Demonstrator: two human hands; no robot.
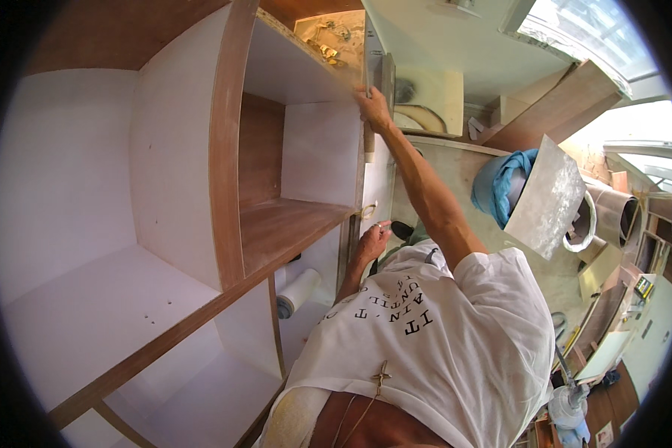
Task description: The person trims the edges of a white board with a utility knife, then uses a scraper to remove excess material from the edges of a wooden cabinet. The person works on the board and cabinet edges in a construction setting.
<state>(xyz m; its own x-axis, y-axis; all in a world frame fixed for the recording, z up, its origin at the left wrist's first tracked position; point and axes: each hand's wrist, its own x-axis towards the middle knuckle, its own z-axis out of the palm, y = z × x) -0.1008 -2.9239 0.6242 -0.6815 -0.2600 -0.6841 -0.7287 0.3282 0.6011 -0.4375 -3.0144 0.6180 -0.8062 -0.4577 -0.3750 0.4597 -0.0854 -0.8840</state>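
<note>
A large wooden cabinet frame (230, 149) with white-lined compartments fills the left side. My right hand (375, 110) reaches far forward, its fingers curled over the upright front edge of the cabinet beside the upper compartment. Lower and closer to my body, my left hand (373, 240) is closed with bent fingers near the cabinet's side. Whether anything small is in it I cannot make out. Just above it, a yellowish ring-shaped item (368, 211) shows against the pale side panel (378, 183). Gold-coloured metal pieces (327, 51) lie on the board at the cabinet's far end.
A white roll (300, 290) lies in a lower compartment. To the right, a grey sheet (551, 198) leans by a container draped in blue cloth (493, 187). Wooden boards (552, 104) lean under the window (590, 33). Tools and offcuts crowd the bench (612, 321) at right.
</note>
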